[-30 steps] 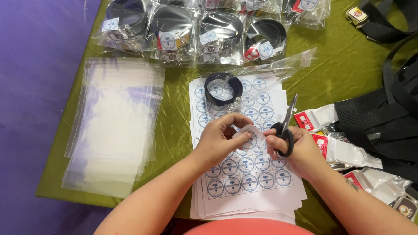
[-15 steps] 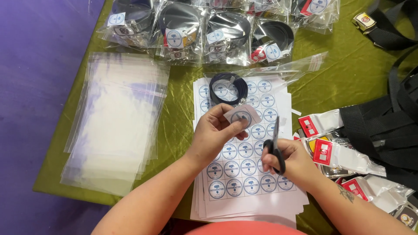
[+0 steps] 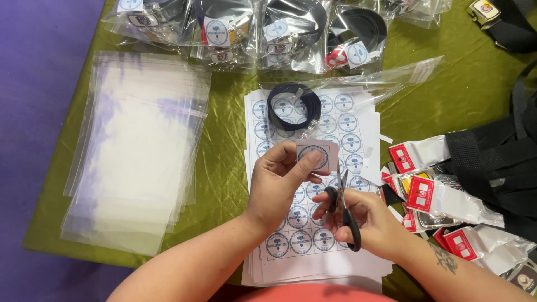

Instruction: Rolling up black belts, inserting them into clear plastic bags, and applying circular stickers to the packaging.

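My left hand [image 3: 279,184] pinches a small cut-out paper label [image 3: 316,155] with a round blue emblem, held up above the sheet. My right hand [image 3: 363,218] grips black-handled scissors [image 3: 345,210], blades pointing up toward the label and just below it. Under both hands lies a stack of white sheets [image 3: 313,240] printed with rows of round blue labels. A coiled black belt [image 3: 293,107] rests on the sheets' far end, half inside a clear bag.
A pile of empty clear plastic bags [image 3: 134,145] lies at the left on the green cloth [image 3: 224,162]. Bagged belts [image 3: 268,28] line the far edge. Small packets with red tags [image 3: 436,196] and black straps [image 3: 498,162] sit at the right.
My left hand has lifted the cut label free of the sheet and turned it upright. The scissors have drawn back from the paper toward me and now point up.
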